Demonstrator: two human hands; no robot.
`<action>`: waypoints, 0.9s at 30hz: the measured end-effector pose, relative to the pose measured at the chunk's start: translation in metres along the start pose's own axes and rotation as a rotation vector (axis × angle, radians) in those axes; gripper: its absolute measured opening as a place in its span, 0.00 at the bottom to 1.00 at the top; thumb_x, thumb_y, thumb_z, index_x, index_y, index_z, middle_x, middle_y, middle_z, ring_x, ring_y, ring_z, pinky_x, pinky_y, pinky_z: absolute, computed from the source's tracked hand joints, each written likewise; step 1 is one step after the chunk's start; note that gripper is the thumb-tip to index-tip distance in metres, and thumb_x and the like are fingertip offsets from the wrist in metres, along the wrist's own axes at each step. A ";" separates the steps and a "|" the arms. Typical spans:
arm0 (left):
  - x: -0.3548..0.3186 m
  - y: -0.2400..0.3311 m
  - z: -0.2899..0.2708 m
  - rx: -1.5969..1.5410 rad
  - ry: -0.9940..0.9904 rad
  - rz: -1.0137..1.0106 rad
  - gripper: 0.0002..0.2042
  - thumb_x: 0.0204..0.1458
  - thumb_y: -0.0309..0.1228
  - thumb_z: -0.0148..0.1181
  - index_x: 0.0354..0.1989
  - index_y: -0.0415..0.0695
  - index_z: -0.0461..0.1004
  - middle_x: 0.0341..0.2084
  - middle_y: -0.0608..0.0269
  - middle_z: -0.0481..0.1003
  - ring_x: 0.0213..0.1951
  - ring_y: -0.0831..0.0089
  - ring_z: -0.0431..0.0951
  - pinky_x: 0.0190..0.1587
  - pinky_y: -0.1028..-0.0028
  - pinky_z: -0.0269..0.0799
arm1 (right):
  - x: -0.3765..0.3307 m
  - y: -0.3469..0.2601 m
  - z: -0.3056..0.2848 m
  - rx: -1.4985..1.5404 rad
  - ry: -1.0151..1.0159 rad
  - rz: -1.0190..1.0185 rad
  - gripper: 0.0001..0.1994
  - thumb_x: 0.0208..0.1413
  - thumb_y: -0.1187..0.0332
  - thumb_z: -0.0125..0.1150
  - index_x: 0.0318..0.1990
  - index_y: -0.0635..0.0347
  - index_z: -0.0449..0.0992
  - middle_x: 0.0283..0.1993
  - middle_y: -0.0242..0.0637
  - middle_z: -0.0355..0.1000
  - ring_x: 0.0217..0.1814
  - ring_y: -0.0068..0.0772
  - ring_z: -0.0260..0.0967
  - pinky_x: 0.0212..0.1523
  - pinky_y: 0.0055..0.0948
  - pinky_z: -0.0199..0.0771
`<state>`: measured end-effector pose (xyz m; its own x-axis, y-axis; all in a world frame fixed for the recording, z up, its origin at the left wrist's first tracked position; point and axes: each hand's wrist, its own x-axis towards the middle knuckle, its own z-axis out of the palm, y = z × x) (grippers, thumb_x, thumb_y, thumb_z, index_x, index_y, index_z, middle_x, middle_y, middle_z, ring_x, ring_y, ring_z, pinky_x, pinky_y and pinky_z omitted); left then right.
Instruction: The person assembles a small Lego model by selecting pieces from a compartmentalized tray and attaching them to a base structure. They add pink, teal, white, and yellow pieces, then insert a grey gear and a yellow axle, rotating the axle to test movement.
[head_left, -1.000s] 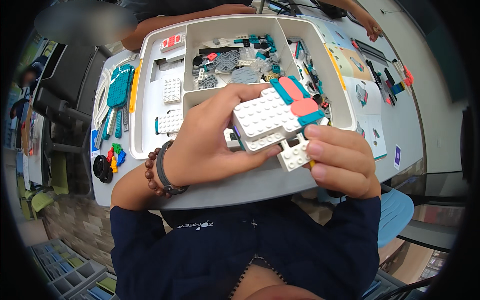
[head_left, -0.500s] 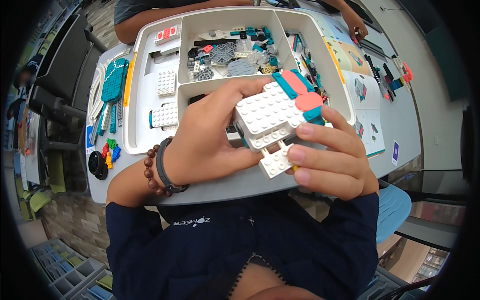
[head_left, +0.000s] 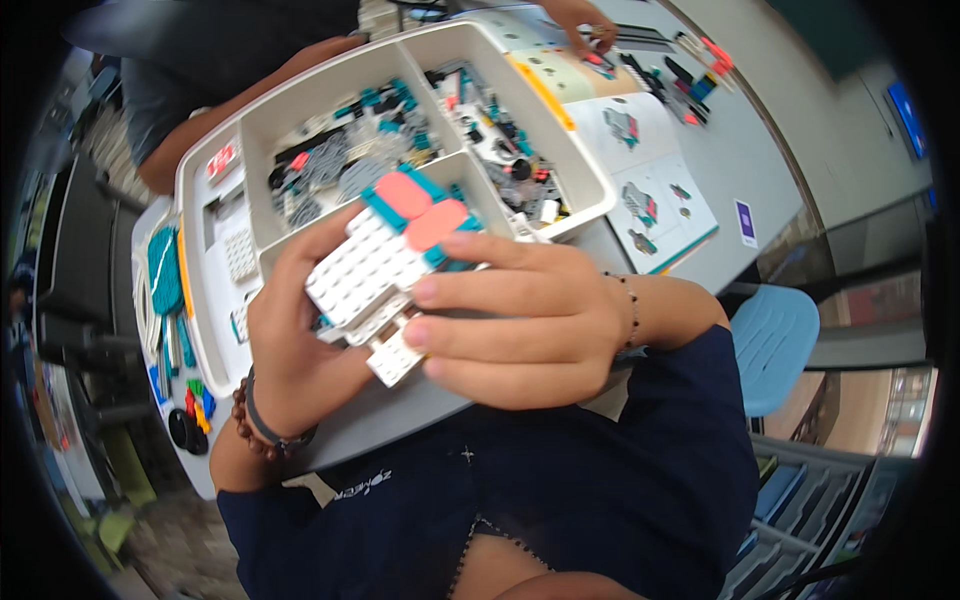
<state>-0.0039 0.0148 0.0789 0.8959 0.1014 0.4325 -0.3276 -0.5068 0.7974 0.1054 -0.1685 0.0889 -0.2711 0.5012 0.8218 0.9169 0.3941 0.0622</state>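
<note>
Through my feed, the whole view has swung round over the last second: the storage tray (head_left: 597, 205) has slid toward eleven o'clock, and the open instruction booklet (head_left: 655, 155) sits at one o'clock on the grey bench (head_left: 735, 150). The white studded block (head_left: 365, 265) has come left with the hands and is held up in front of the tray's near side, its two coral tiles (head_left: 437, 225) and teal plates (head_left: 426, 183) at its one o'clock end.

My left hand (head_left: 295, 335), at the block's eight o'clock, has its grip wrapped closed round it, thumb along the lower edge. My right hand (head_left: 530, 320) reaches in from four o'clock, and its grip is drawn in on the small white connector brick (head_left: 394, 358), with the fingers now covering more of it. That brick lies at the block's six o'clock, right against the stepped edge, where a second ago it hung further out to the right. For the build, I judge the two parts are now lined up (whether they have locked together, I can't tell from here).

Up at one o'clock, a co-worker's hand (head_left: 585, 25) has moved over the booklet's far page; I can't make out contact.
</note>
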 end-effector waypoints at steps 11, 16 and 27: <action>0.001 0.003 0.004 0.275 -0.055 0.062 0.28 0.38 0.28 0.69 0.49 0.32 0.64 0.41 0.52 0.73 0.43 0.71 0.75 0.45 0.74 0.71 | -0.006 0.000 0.009 -0.132 0.109 0.048 0.12 0.42 0.74 0.60 0.38 0.64 0.77 0.34 0.41 0.71 0.32 0.32 0.71 0.36 0.32 0.78; 0.001 -0.001 0.004 0.213 -0.092 0.022 0.28 0.39 0.26 0.67 0.49 0.29 0.63 0.42 0.52 0.71 0.44 0.70 0.74 0.47 0.72 0.70 | -0.010 -0.003 0.008 -0.174 0.077 0.024 0.13 0.42 0.74 0.57 0.37 0.71 0.75 0.35 0.43 0.70 0.32 0.33 0.70 0.36 0.30 0.78; 0.002 -0.002 0.007 0.138 -0.120 -0.058 0.29 0.39 0.26 0.65 0.50 0.27 0.61 0.44 0.50 0.69 0.46 0.69 0.72 0.51 0.70 0.67 | -0.018 -0.009 0.013 -0.219 0.101 0.044 0.13 0.39 0.72 0.57 0.34 0.71 0.74 0.32 0.44 0.69 0.31 0.35 0.69 0.32 0.28 0.76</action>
<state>0.0011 0.0101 0.0752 0.9442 0.0358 0.3275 -0.2371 -0.6162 0.7510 0.0979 -0.1712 0.0665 -0.2089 0.4307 0.8780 0.9718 0.1918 0.1371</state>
